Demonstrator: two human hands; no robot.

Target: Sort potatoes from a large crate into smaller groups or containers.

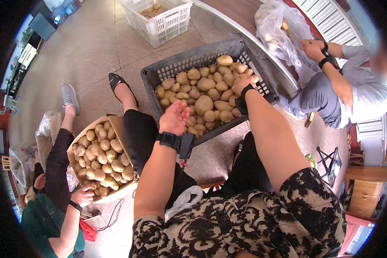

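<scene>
A black plastic crate [218, 131] of loose potatoes [203, 104] stands on the floor before me. My left hand [174, 117] is over its near left edge, palm turned up and fingers apart, holding nothing. Over on the right side of the crate, my right hand [242, 84] reaches down among the potatoes. Its fingers touch them, but the back of the hand hides whether one is gripped. Each of my wrists wears a black strapped device.
On my left, a person's hand [83, 195] is at a cardboard box [117, 124] of potatoes. A white plastic crate [172, 25] with potatoes stands beyond. To the right, another person's hands [312, 50] are beside a clear plastic bag [261, 24] of potatoes. A folding stool [325, 161] lies at right.
</scene>
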